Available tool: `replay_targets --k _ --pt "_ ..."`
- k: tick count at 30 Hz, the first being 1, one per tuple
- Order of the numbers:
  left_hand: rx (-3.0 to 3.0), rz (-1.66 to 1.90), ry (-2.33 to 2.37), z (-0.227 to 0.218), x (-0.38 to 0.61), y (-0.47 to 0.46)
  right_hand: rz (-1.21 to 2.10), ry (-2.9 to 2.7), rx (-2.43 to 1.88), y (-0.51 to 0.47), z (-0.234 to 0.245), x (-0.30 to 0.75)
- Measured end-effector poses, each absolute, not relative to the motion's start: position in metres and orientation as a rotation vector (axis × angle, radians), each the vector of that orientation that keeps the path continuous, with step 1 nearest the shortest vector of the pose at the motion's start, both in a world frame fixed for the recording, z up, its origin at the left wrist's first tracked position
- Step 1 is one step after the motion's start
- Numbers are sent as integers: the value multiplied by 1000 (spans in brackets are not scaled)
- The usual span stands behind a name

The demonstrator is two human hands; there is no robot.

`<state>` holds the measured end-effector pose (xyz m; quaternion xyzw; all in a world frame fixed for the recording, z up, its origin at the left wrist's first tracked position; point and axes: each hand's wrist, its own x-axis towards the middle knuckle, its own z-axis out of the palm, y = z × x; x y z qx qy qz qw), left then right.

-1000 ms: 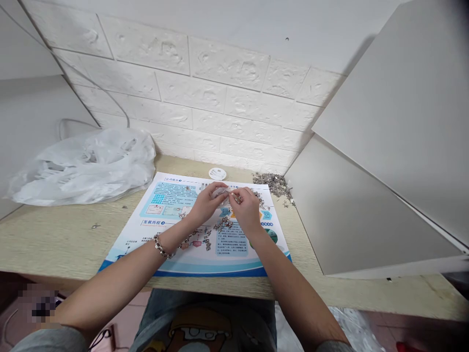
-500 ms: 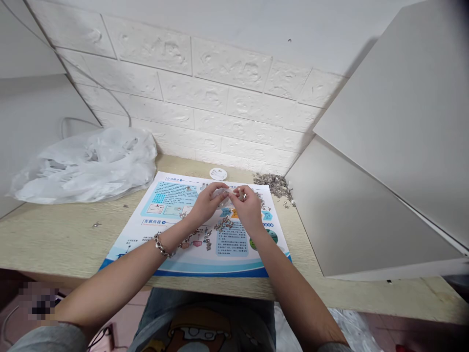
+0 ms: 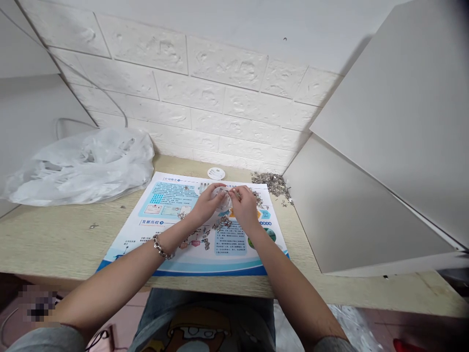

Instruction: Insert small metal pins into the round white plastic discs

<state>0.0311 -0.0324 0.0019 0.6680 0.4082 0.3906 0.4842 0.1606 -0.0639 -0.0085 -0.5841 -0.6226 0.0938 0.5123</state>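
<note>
My left hand (image 3: 205,205) and right hand (image 3: 245,209) clamp fingers on a tiny piece (image 3: 230,194) over the poster (image 3: 161,217); a slip could lose it.

The poster (image 3: 164,198) is white and light blue, with a dark blue stripe along the bottom. The table (image 3: 66,239) is pale wood with thin lines. The wall (image 3: 220,98) is white with a brick pattern. The bag (image 3: 80,166) is white. The metal bits (image 3: 273,183) and the bracelet (image 3: 161,248) are silver. The little round thing (image 3: 223,199) in the left hand (image 3: 207,205) is white. The jeans (image 3: 161,303) are blue, and the shirt (image 3: 205,327) has a yellow cartoon
</note>
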Motion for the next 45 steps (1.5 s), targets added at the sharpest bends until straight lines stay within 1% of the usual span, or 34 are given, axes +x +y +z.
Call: replay_targets --k 7,15,18,21,24,29,39,45 --pt "1777 1021 948 -3 31 -30 274 -1459 -1398 -64 -8 158" --pt "1972 1089 952 -7 30 -29 213 -1506 -1471 -66 -4 159" --pt "1966 1064 1000 -6 30 -29 324 -1453 -1510 -67 0 159" --pt "1956 1082 1012 -5 29 -29 542 -1333 -1534 -67 3 161" --pt "1947 1100 992 -4 29 -29 723 -1195 -1489 -63 1 163" --pt "1903 1117 981 -1 28 -29 922 -1103 -1423 -59 -3 165" --pt "1899 1067 1011 0 27 -30 990 -1092 -1372 -60 -5 165" --pt "1878 1072 1021 2 28 -30 942 -1122 -1405 -61 -4 164"
